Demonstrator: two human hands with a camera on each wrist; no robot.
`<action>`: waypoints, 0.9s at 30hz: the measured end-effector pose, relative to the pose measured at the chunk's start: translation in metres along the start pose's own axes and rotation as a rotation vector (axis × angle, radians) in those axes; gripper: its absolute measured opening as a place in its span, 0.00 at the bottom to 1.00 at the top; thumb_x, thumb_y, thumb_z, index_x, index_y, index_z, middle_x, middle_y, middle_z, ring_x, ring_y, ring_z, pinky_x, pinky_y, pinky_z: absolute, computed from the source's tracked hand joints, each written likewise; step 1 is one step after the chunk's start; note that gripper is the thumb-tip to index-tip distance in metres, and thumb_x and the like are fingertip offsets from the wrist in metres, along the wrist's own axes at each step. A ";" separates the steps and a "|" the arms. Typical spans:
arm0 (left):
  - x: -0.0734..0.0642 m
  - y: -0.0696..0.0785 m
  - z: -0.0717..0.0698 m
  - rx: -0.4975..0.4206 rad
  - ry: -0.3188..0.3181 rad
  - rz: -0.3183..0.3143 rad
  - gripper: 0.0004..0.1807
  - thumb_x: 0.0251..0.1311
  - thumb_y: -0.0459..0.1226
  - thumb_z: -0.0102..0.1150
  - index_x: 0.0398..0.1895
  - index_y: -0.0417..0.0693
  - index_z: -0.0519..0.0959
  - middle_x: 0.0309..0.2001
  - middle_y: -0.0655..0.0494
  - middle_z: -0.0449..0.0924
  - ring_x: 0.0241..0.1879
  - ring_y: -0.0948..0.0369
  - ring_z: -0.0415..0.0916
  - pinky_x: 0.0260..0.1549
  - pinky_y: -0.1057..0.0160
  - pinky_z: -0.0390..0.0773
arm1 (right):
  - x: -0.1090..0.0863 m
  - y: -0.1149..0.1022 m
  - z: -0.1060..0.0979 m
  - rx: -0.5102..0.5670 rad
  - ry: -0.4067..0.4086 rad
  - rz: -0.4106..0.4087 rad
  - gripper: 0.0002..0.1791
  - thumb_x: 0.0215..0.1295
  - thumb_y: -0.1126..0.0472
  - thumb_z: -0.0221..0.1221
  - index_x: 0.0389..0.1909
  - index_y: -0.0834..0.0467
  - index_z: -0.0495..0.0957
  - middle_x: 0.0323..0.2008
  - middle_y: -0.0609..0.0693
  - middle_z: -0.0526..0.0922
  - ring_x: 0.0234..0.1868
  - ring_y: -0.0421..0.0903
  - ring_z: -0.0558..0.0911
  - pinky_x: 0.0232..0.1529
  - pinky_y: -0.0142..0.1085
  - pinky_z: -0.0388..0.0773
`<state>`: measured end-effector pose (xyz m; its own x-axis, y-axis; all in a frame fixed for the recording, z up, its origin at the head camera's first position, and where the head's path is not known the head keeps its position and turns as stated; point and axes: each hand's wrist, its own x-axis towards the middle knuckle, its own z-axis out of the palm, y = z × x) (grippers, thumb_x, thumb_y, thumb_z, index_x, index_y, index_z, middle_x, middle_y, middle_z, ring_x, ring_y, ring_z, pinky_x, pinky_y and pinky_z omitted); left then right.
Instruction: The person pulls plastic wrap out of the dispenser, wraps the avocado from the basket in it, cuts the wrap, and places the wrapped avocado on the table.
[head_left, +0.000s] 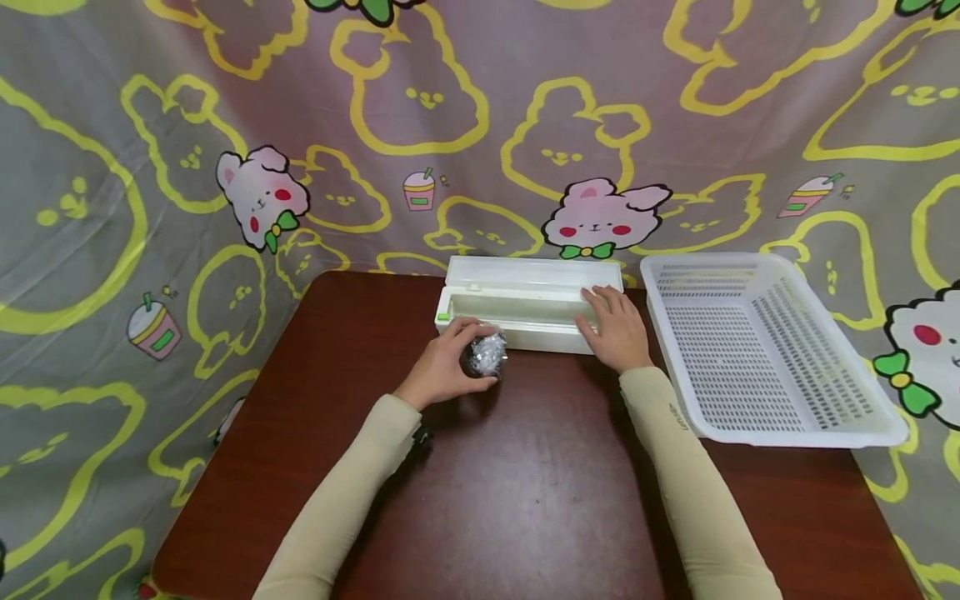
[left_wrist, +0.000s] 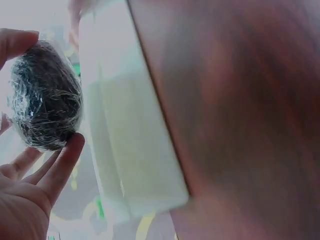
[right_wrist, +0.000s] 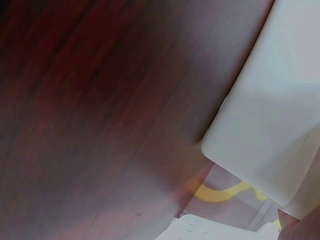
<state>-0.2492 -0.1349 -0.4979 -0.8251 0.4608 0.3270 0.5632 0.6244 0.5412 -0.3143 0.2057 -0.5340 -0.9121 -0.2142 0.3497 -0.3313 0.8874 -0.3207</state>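
My left hand [head_left: 447,367] holds a dark, rounded bundle wrapped in shiny clear plastic film [head_left: 487,355], with thumb and fingers around its sides. What lies inside the wrapping is hard to tell. The bundle is just in front of the left end of a long white box [head_left: 536,338], whose lid [head_left: 525,272] is raised at the back. A green piece [head_left: 443,317] marks the box's left end. My right hand [head_left: 619,328] rests on the box's right end, fingers spread. Only a bit of that hand shows in the right wrist view.
A white slotted plastic basket [head_left: 738,367] stands at the right, beside my right forearm. The dark red-brown table [head_left: 525,500] backs onto a patterned cloth [head_left: 480,108], which also hangs at both sides.
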 end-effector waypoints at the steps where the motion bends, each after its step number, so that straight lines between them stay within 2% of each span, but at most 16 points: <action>1: 0.000 -0.002 -0.004 -0.001 0.015 -0.012 0.41 0.46 0.49 0.82 0.67 0.63 0.76 0.65 0.55 0.70 0.56 0.50 0.80 0.55 0.47 0.82 | 0.000 -0.001 -0.001 0.004 -0.003 0.003 0.33 0.78 0.44 0.50 0.76 0.57 0.67 0.73 0.61 0.67 0.77 0.61 0.61 0.78 0.57 0.54; 7: -0.004 -0.015 -0.026 -0.015 0.073 -0.073 0.41 0.47 0.49 0.82 0.67 0.64 0.75 0.66 0.55 0.69 0.58 0.49 0.79 0.56 0.47 0.82 | 0.000 -0.001 0.000 -0.004 0.001 0.000 0.32 0.78 0.44 0.50 0.75 0.57 0.67 0.73 0.61 0.67 0.77 0.61 0.61 0.78 0.57 0.54; 17: -0.008 -0.045 -0.056 -0.048 0.185 -0.083 0.43 0.49 0.45 0.82 0.71 0.60 0.73 0.66 0.51 0.68 0.62 0.52 0.75 0.57 0.47 0.82 | -0.001 -0.001 0.001 -0.007 0.018 -0.005 0.32 0.78 0.44 0.51 0.75 0.57 0.68 0.73 0.61 0.68 0.76 0.61 0.62 0.78 0.56 0.55; 21: -0.009 -0.061 -0.065 -0.054 0.236 -0.104 0.43 0.49 0.42 0.83 0.70 0.59 0.73 0.66 0.49 0.68 0.62 0.51 0.74 0.59 0.47 0.82 | -0.002 -0.001 0.001 -0.008 0.035 -0.018 0.32 0.78 0.44 0.53 0.75 0.57 0.69 0.72 0.61 0.69 0.76 0.61 0.63 0.78 0.56 0.56; 27: -0.016 -0.082 -0.070 -0.056 0.283 -0.184 0.42 0.49 0.42 0.83 0.70 0.57 0.74 0.65 0.48 0.68 0.63 0.49 0.73 0.61 0.44 0.80 | -0.001 0.000 0.001 -0.012 0.044 -0.025 0.32 0.77 0.44 0.53 0.75 0.57 0.69 0.72 0.61 0.69 0.76 0.61 0.63 0.78 0.55 0.56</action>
<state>-0.2854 -0.2381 -0.4931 -0.8966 0.1456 0.4182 0.4073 0.6417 0.6499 -0.3136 0.2056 -0.5355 -0.8920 -0.2185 0.3957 -0.3507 0.8869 -0.3008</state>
